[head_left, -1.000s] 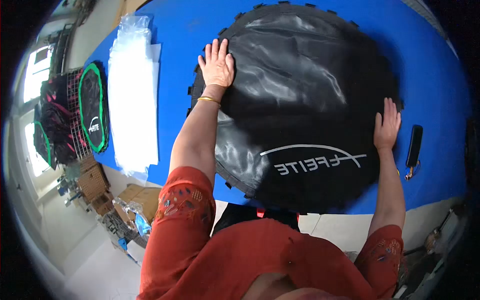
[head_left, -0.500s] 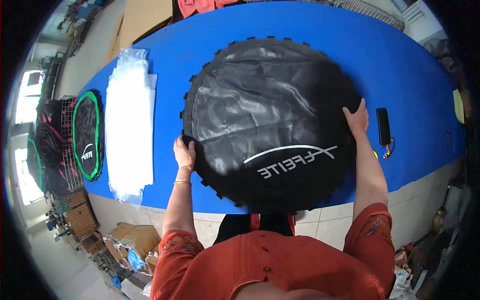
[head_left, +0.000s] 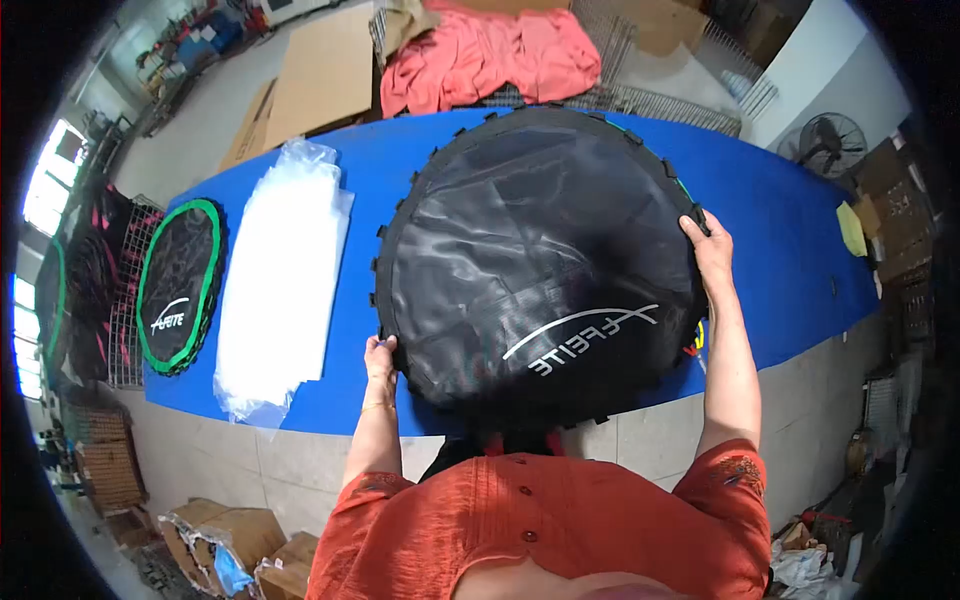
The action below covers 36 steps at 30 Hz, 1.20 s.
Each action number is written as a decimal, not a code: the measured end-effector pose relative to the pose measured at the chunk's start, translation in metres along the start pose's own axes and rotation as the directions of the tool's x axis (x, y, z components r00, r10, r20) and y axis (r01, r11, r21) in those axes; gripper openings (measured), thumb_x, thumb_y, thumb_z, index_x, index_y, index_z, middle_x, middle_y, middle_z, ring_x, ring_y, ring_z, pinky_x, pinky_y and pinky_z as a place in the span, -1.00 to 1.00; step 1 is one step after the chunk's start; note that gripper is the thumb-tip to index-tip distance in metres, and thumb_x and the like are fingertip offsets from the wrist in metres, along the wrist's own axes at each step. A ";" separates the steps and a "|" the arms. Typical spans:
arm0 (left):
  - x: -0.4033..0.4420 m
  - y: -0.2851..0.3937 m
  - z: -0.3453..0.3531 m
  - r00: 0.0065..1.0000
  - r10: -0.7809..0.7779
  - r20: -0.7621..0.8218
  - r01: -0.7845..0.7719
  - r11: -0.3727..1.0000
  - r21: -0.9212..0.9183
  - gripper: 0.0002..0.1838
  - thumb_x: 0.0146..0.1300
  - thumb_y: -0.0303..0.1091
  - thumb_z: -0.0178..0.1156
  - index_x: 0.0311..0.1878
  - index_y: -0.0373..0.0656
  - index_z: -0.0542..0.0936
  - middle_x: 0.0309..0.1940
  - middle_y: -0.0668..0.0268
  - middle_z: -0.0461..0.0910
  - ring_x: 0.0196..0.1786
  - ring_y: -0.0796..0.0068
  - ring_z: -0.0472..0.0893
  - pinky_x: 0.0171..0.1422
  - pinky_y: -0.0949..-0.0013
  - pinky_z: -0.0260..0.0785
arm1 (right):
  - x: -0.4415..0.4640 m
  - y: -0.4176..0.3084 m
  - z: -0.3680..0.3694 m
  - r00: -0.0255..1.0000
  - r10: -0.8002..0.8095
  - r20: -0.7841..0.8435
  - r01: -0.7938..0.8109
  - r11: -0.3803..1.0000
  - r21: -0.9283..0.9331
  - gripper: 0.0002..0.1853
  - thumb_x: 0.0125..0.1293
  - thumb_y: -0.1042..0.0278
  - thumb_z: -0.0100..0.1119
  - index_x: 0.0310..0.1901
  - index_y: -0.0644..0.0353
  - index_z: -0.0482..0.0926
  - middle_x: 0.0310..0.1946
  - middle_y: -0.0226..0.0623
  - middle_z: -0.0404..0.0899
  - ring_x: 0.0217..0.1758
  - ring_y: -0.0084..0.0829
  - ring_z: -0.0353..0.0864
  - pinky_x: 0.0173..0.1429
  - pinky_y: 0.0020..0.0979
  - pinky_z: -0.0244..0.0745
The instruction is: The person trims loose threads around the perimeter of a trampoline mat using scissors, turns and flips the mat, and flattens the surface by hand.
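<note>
A large round black mat (head_left: 520, 250) with tabs along its rim and a white logo is held above the blue table. Its right side looks raised, with a bit of green showing at the upper right edge. My left hand (head_left: 380, 358) is closed on the mat's lower left rim. On the right rim, my right hand (head_left: 710, 245) grips with the thumb on top and the fingers at the edge. A small yellow and red item (head_left: 697, 338) lies beside the mat, below my right hand.
White plastic bags (head_left: 282, 290) lie on the blue table (head_left: 790, 250), left of the mat. Further left is a green-rimmed black mat (head_left: 180, 285). Pink cloth (head_left: 490, 60) and cardboard (head_left: 320, 70) are beyond the table. A fan (head_left: 832, 145) stands at the back right.
Both hands have gone from lying flat on the mat to gripping its rim. The mat has been lifted and tilted, and the view has shifted to show more beyond the table.
</note>
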<state>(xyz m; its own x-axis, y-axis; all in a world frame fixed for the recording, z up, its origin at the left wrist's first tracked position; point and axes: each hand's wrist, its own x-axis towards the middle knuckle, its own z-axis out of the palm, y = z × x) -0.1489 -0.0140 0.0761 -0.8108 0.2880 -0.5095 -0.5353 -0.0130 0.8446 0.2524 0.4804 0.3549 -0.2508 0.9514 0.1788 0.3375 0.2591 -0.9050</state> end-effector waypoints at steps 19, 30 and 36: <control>-0.131 0.277 -0.083 0.834 0.513 0.201 -0.475 0.855 -0.208 -0.60 0.44 -0.49 0.27 0.28 -0.35 0.50 -0.03 0.17 0.69 -0.04 0.39 0.67 0.16 0.34 0.53 | -0.197 -0.170 -0.125 0.985 0.032 -0.172 0.084 0.774 0.628 -0.68 0.52 0.45 0.33 0.23 0.32 0.64 0.08 -0.24 0.75 0.07 -0.38 0.74 0.22 -0.35 0.60; -0.140 0.302 -0.076 0.821 0.523 0.228 -0.476 0.848 -0.232 -0.60 0.43 -0.43 0.31 0.28 -0.31 0.55 -0.04 0.21 0.73 -0.08 0.43 0.70 0.12 0.34 0.56 | -0.235 -0.154 -0.130 0.959 0.075 -0.274 0.125 0.754 0.645 -0.58 0.53 0.43 0.32 0.35 0.29 0.58 0.22 -0.21 0.70 0.22 -0.31 0.69 0.35 -0.26 0.58; -0.153 0.318 -0.062 0.782 0.586 0.214 -0.526 0.804 -0.279 -0.62 0.43 -0.48 0.30 0.26 -0.38 0.58 -0.05 0.18 0.74 -0.09 0.41 0.73 0.09 0.34 0.59 | -0.232 -0.131 -0.111 0.968 0.088 -0.234 0.108 0.696 0.710 -0.56 0.53 0.38 0.35 0.36 0.29 0.58 0.22 -0.17 0.71 0.22 -0.28 0.71 0.34 -0.22 0.60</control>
<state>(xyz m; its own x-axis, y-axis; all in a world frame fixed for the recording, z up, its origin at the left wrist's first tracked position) -0.2102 -0.1218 0.4122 -0.8970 0.4221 0.1313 -0.0699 -0.4288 0.9007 0.3668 0.2440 0.4745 -0.0008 0.9830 0.1836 -0.4369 0.1648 -0.8843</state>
